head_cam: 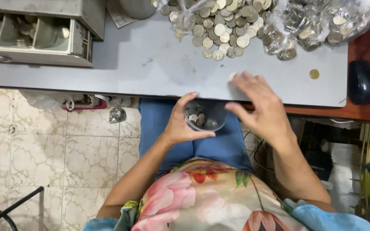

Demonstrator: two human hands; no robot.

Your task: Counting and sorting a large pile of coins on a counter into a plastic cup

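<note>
You hold the cup in your left hand just under the near edge of the grey counter, so its mouth sits below the tabletop and anything slid over the edge can drop straight in; a few coins already lie at its bottom. That hand is curled around the cup's wall, thumb on the near side and fingers wrapped over the far rim, a firm grasp that keeps the cup upright over your lap. Your right hand lies just beside the cup, to its right and slightly beyond it, flat on the counter edge with the fingers spread and loosely open, gripping nothing. One fingertip rests on or right next to a single silver coin at the edge; the contact itself is blurred. Farther out from that hand sits the large heap of coins, spilling from clear plastic bags. A lone gold-coloured coin lies apart to the right, and an open coin drawer stands well off beyond your left hand.
</note>
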